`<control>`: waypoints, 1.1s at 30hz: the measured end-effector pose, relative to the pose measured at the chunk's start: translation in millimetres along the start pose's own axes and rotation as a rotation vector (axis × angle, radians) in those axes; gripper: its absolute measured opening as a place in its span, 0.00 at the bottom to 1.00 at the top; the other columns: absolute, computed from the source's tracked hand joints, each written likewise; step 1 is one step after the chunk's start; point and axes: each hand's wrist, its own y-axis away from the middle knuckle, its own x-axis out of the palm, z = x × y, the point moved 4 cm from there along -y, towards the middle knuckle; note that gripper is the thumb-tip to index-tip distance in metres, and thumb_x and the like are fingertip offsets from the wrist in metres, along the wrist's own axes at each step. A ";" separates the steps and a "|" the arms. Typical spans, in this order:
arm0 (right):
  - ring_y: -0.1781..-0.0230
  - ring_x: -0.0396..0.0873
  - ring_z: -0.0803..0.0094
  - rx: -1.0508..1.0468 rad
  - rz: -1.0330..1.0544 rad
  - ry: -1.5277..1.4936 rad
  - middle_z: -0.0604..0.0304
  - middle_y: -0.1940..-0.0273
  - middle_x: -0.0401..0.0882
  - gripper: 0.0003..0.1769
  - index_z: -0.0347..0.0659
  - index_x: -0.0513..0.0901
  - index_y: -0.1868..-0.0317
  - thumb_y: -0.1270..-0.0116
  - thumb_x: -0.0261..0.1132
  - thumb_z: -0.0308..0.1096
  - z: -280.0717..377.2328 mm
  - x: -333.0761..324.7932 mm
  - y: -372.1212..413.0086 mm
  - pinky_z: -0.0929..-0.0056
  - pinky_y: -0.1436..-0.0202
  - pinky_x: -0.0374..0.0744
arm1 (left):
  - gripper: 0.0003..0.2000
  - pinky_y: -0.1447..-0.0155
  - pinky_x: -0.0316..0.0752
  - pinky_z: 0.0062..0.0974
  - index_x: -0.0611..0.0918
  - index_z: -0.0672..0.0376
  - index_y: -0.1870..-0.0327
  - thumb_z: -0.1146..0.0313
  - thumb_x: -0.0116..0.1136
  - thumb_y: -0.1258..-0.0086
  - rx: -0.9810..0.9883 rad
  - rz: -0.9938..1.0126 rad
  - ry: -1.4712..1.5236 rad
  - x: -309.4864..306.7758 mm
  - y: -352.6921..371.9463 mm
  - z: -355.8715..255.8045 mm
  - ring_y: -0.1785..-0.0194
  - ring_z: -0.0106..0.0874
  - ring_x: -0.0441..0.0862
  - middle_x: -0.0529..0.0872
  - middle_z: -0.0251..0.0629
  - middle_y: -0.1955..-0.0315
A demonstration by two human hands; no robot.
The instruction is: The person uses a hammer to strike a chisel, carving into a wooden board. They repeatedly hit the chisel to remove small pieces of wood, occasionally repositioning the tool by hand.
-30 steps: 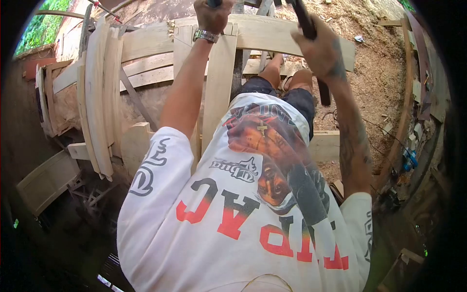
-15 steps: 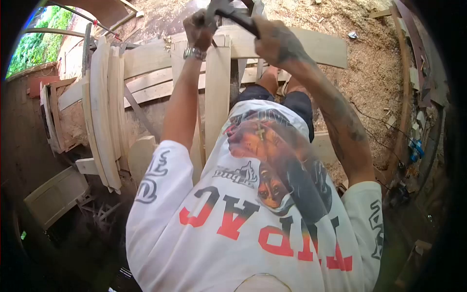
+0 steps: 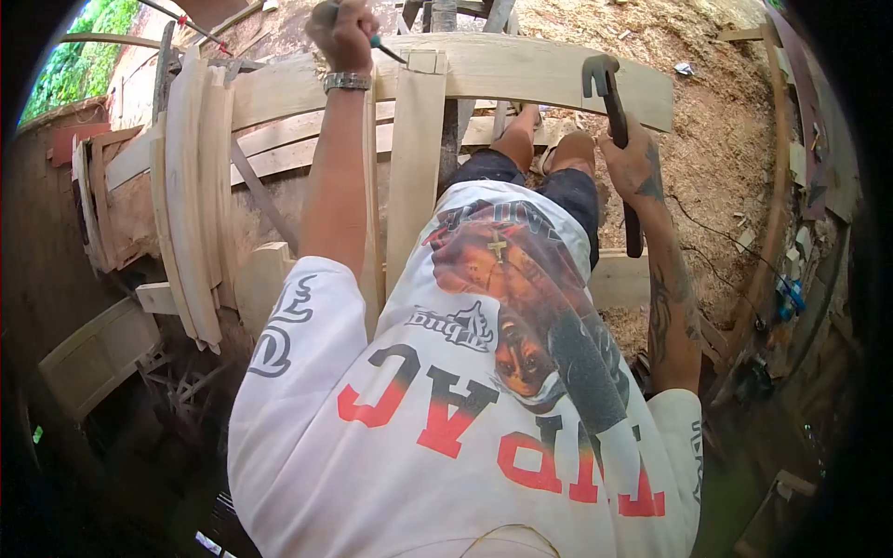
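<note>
My left hand (image 3: 342, 37), with a watch at its wrist, is closed around a chisel (image 3: 389, 52) with a teal collar and a thin dark shaft. Its tip points at the squared joint (image 3: 425, 62) where a straight pale board (image 3: 415, 167) meets a long curved plank (image 3: 558, 79). My fingers hide most of the tool's handle. On the right, my right hand (image 3: 634, 166) grips a claw hammer (image 3: 614, 107) by its dark handle, head up, over the plank's right end. The hammer is apart from the chisel.
Several curved boards (image 3: 195, 186) lean together on the left. Wood shavings (image 3: 707, 158) cover the ground at right, crossed by a dark cable (image 3: 712, 228). My legs (image 3: 567, 158) are just below the plank. A long timber (image 3: 779, 167) runs along the right side.
My right hand has swung down and right with the hammer, away from my left hand. My left hand has shifted slightly up and left, leaving the joint and chisel shaft in view.
</note>
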 end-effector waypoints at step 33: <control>0.63 0.87 0.44 -0.720 0.034 0.120 0.36 0.69 0.84 0.09 0.29 0.82 0.61 0.37 0.58 0.24 219.0 47.0 -77.6 0.50 0.56 0.81 | 0.16 0.58 0.78 0.47 0.76 0.59 0.76 0.62 0.62 0.27 0.798 0.068 -0.539 29.9 3.8 7.5 0.70 0.34 0.80 0.78 0.37 0.77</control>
